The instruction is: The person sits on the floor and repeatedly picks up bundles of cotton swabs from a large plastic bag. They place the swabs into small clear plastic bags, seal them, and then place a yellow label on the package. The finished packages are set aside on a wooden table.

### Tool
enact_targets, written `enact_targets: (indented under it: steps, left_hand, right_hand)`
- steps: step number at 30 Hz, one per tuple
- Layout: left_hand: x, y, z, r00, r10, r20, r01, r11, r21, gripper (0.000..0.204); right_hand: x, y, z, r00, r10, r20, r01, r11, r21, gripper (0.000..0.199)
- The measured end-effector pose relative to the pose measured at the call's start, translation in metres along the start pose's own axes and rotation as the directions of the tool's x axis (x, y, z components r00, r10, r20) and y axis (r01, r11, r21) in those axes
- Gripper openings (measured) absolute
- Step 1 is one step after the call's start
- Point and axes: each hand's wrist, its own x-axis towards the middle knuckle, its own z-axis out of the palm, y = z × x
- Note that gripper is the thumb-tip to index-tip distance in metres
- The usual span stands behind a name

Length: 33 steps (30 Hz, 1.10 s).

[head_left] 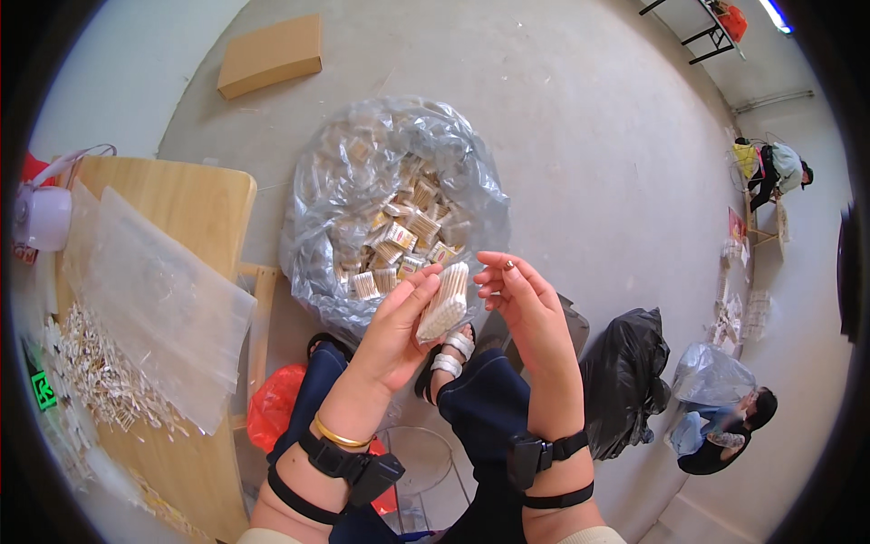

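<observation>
My left hand point(396, 331) is closed around a clear bag of cotton swabs point(444, 304), thumb along its upper side. The swabs lie side by side, their white tips massed at the near end. Just right of the bag is my right hand point(521, 295), its fingers loosely bent and apart, with nothing visible in them. Beyond both hands stands a large grey plastic sack point(317, 199), its mouth spread wide. Inside it lie many small swab packs point(399, 236), some with yellow and white labels.
A wooden table point(204, 195) at left carries loose swabs point(113, 372) and clear plastic sheets point(168, 281). A red bag point(276, 408) lies below. A black bag point(625, 381) stands right. A cardboard box point(272, 56) lies farther off. Two people sit at far right.
</observation>
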Motion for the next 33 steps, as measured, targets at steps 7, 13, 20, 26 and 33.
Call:
enact_targets:
  steps: [7,13,20,26,33]
  left_hand:
    - [0.005,-0.002,0.002,1.000,-0.026,-0.003,0.026,0.997,0.077,0.041]
    - [0.010,0.003,-0.004,0.998,0.068,-0.005,-0.063,0.952,0.299,0.053]
    - [0.011,0.009,-0.012,0.986,0.131,-0.100,-0.091,0.938,0.335,0.049]
    - [-0.002,0.024,-0.004,0.872,0.483,0.075,-0.416,0.654,0.632,0.039]
    - [-0.014,0.027,0.008,0.491,0.599,0.633,-0.734,-0.106,0.670,0.038]
  right_hand:
    - [0.002,-0.004,0.013,0.987,-0.151,0.050,0.159,0.955,-0.252,0.035]
    - [0.007,-0.004,0.005,0.993,0.003,0.119,0.026,0.970,-0.240,0.044]
    - [0.001,-0.011,0.028,0.874,-0.226,0.430,0.439,0.748,-0.498,0.046]
    - [0.002,-0.011,0.021,0.944,-0.252,0.214,0.328,0.796,-0.509,0.032]
    - [0.001,-0.015,0.019,0.891,-0.240,0.384,0.416,0.770,-0.484,0.033]
